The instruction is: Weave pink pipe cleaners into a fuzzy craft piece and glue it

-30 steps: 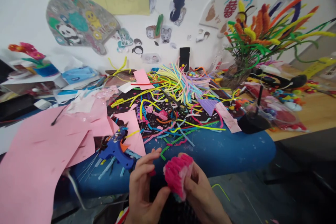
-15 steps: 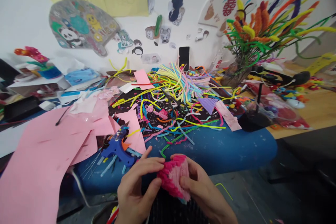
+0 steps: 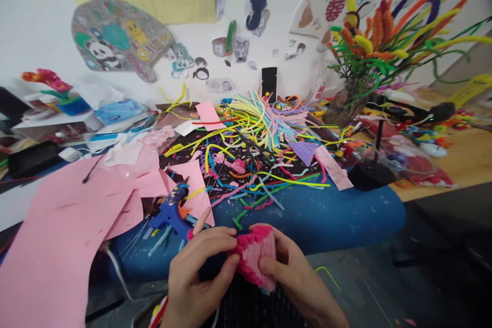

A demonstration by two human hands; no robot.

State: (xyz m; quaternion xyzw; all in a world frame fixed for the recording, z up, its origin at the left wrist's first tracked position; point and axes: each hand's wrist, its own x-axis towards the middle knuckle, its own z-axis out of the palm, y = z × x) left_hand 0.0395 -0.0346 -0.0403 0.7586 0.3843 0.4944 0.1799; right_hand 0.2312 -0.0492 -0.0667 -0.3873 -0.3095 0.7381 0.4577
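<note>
A small pink pipe-cleaner piece (image 3: pixel 257 259), light pink ribbed in the middle with a hot-pink bumpy edge, is held up in front of my body. My right hand (image 3: pixel 298 274) grips its right side, thumb across the face and fingers behind. At the left edge, the thumb and fingertips of my left hand (image 3: pixel 203 269) pinch the hot-pink border. A bit of light blue shows under the piece. Just beyond my left hand, a blue glue gun (image 3: pixel 171 215) lies on the blue table cover (image 3: pixel 326 220).
Tangled pipe cleaners (image 3: pixel 253 123) and scissors (image 3: pixel 251 151) cover the mat. Pink sheets (image 3: pixel 65 225) hang over the left edge. A phone (image 3: pixel 269 84) leans on the wall. At right stand a vase of pipe-cleaner flowers (image 3: pixel 344 102) and a black stand (image 3: pixel 371 174).
Both hands stay on the pink piece, which has turned slightly so more of its light-pink face shows. My left hand has shifted a little to the left.
</note>
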